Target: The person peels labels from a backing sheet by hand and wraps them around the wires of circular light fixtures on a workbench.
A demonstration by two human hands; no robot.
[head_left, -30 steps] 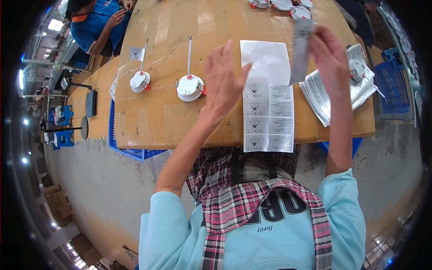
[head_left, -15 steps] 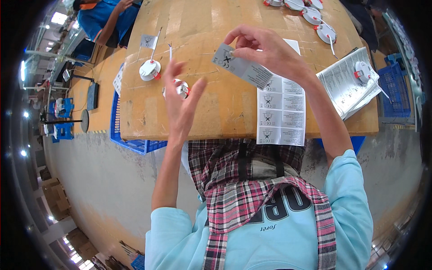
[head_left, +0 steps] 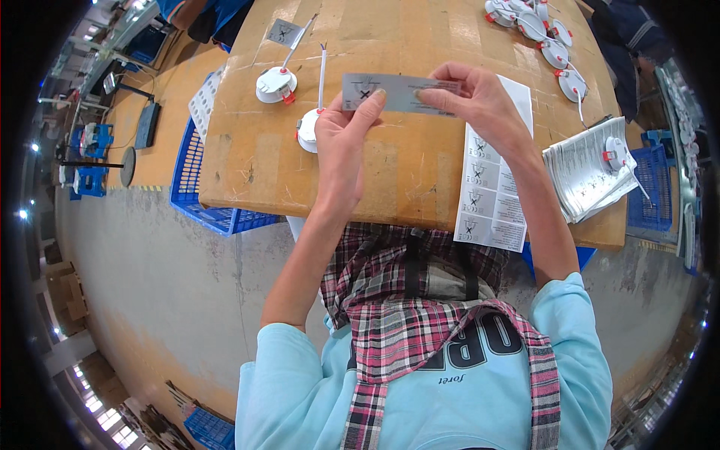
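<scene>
Between my two hands a silver-grey sticker label [head_left: 401,91] is stretched out flat above the wooden table. My left hand [head_left: 346,127] pinches its left end, thumb on top. My right hand [head_left: 476,101] grips the right end between thumb and fingers. Just left of my left hand lies a round white downlight [head_left: 306,132] with red clips, its cable pointing away from me. Farther left is another downlight [head_left: 276,85], whose cable carries a label [head_left: 284,32] like a small flag. Under my right forearm a sheet of labels [head_left: 491,206] hangs over the near table edge.
On the right a stack of printed sheets [head_left: 581,176] bears a downlight [head_left: 615,154]. Several more downlights [head_left: 555,52] cluster at the far right of the wooden table [head_left: 405,169]. A blue crate [head_left: 187,176] stands by the left table edge. People are at the far left and far right.
My left hand, open and apart before, has come over to the label and taken its left end. The label has turned from slanting to nearly level. The view has shifted slightly.
</scene>
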